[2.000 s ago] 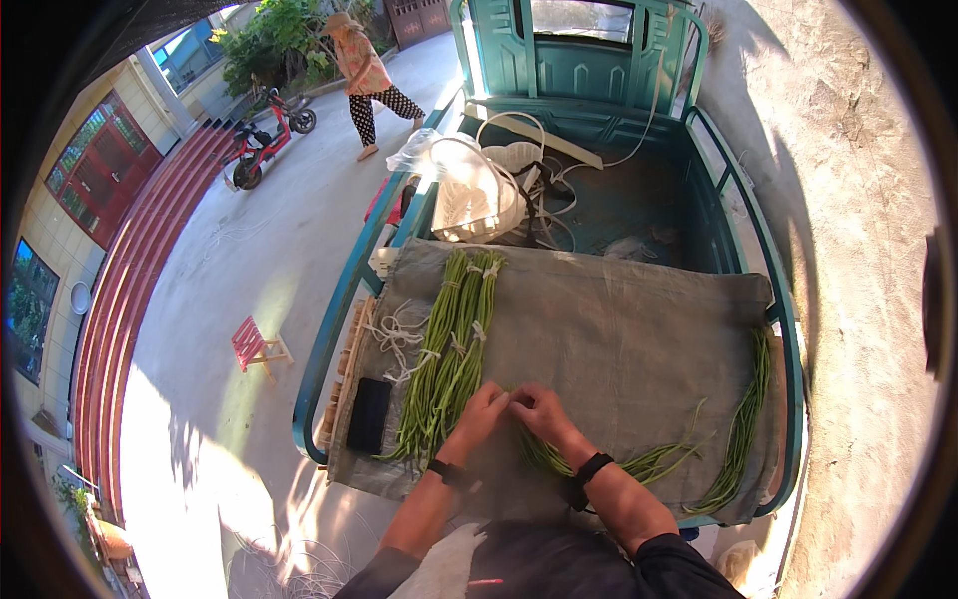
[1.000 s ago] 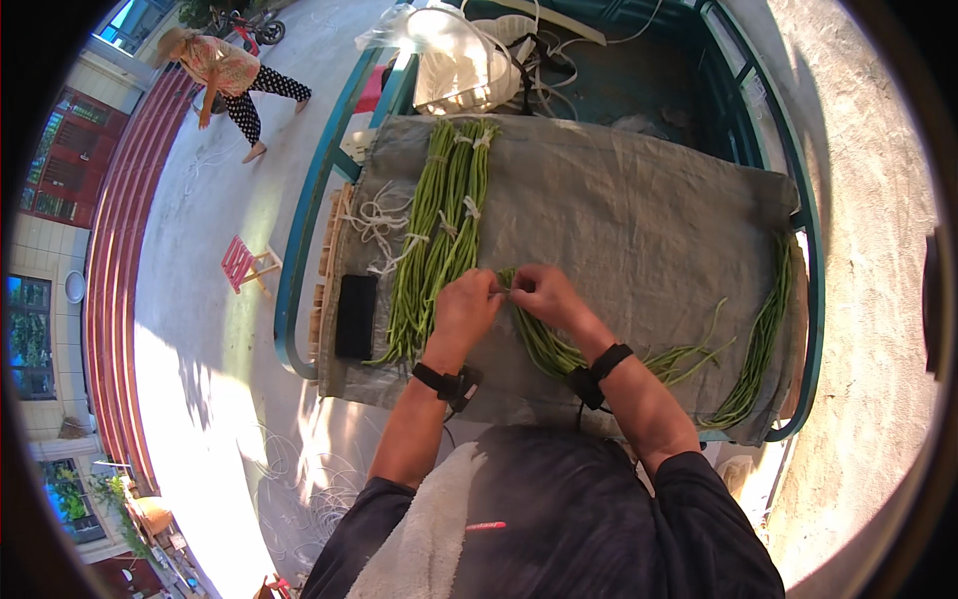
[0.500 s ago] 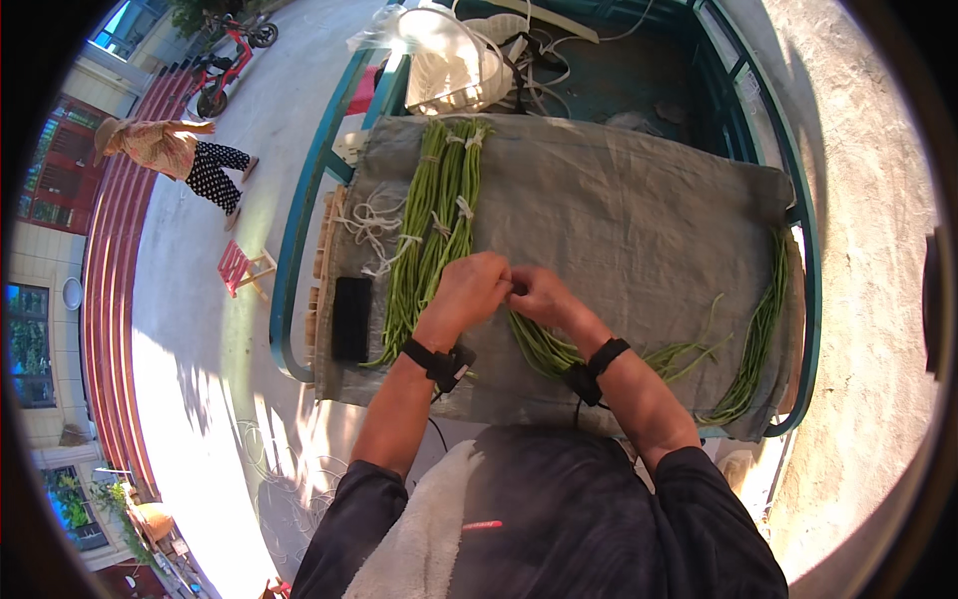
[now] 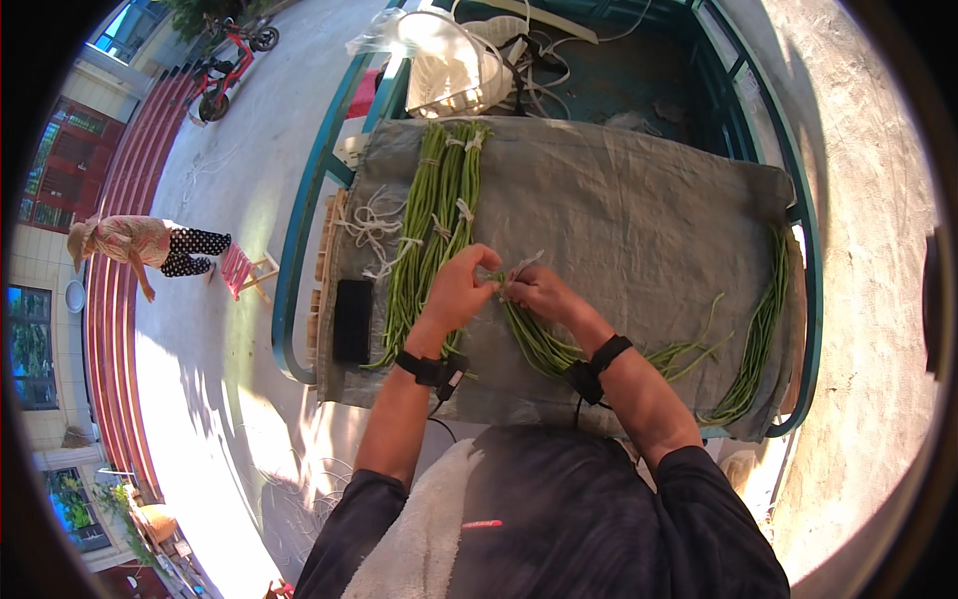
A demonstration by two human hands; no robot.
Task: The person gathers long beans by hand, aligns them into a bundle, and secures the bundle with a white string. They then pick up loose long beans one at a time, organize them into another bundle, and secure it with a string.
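Observation:
My right hand is closed at the top end of a loose bundle of long green beans. A short white string sticks up from its fingertips. Beside it, my left hand has its thumb and forefinger pinched at the same bean ends; what lies between them is too small to make out. To the left lie several tied long-bean bundles, bound with white string.
Loose white strings and a black flat object lie at the left of the grey cloth. More beans lie at its right edge. A teal cart rail surrounds it. A person stands near a folding stool.
My hands have drawn slightly apart, and the white string now shows above my right fingertips. The person at the left has moved nearer to the stool.

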